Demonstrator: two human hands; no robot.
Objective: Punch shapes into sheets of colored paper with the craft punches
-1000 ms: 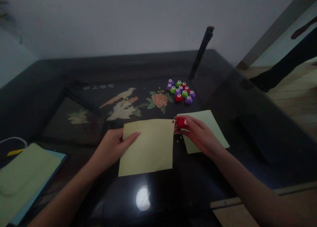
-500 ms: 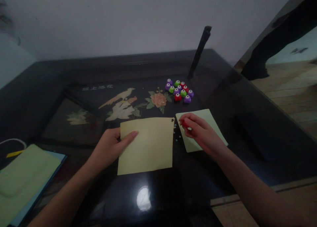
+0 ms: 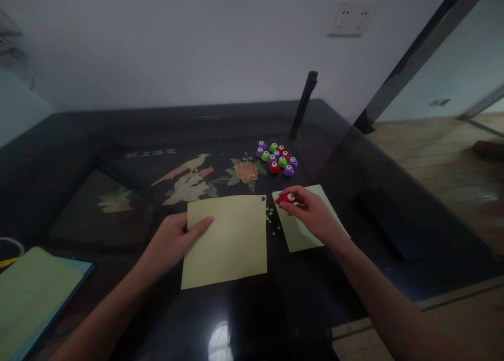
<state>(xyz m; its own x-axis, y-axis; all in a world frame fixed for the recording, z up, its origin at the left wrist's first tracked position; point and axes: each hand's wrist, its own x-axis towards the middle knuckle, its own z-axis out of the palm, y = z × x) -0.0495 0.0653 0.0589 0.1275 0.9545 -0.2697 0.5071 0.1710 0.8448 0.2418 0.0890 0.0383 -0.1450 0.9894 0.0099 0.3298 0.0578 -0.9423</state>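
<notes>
My left hand (image 3: 175,240) grips the left edge of a pale yellow paper sheet (image 3: 228,240), thumb on top. A small punched hole (image 3: 263,198) shows in the sheet's top right corner. My right hand (image 3: 311,214) pinches a small red paper punch (image 3: 286,198) just right of that corner, over a second yellow sheet (image 3: 301,235). Tiny paper bits (image 3: 271,214) lie on the table between the two sheets.
A cluster of several purple, green and red punches (image 3: 276,158) sits behind the sheets on the glossy black table (image 3: 118,130) with its bird and flower inlay. A dark rod (image 3: 303,104) leans at the back. Green and blue sheets (image 3: 31,298) lie front left.
My right hand has drawn the red punch off the sheet's corner and a little to the right. The view has tilted up, so everything sits lower in the picture.
</notes>
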